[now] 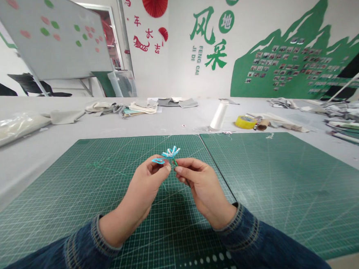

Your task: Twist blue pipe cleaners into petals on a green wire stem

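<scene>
A small blue-and-white flower (171, 152) with a green stem is held up over the green cutting mat (110, 196). My right hand (201, 184) pinches the stem just below the petals. At the flower's left side, my left hand (143, 186) is closed, thumb against fingers, around a light-blue looped petal (158, 161). Whether that petal is joined to the flower is too small to tell. Thin green thread (103, 164) lies on the mat at the left.
A second green mat (287, 176) adjoins on the right. Behind stand a white thread cone (219, 115) and yellow tape (245, 122). Fabric pieces (143, 107) lie along the back, a plastic-wrapped bundle (13, 127) at left, and piled cloth and rods (350, 116) at right.
</scene>
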The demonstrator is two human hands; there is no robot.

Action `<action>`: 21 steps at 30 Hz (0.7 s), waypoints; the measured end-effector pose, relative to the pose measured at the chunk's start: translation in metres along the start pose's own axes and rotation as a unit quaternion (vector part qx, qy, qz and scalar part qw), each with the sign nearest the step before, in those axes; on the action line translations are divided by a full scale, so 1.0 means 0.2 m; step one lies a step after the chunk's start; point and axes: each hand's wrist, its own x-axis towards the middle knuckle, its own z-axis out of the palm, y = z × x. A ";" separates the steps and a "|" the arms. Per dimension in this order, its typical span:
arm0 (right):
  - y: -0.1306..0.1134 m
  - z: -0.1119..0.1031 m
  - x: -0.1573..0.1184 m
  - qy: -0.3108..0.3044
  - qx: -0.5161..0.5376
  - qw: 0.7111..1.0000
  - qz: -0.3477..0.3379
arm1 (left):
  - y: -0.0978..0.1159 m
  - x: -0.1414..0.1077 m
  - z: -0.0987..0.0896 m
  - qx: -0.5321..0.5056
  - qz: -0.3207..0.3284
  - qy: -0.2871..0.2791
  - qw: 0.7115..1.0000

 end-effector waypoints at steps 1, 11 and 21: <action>0.00 0.00 0.00 0.003 0.003 1.000 0.003 | 0.00 0.00 0.00 -0.001 0.003 0.000 1.000; -0.01 -0.01 0.01 0.013 -0.002 1.000 -0.015 | 0.00 0.01 -0.01 -0.024 -0.007 0.016 1.000; 0.00 0.00 -0.01 0.000 -0.045 0.998 -0.046 | -0.04 0.02 -0.03 0.049 0.008 0.045 0.998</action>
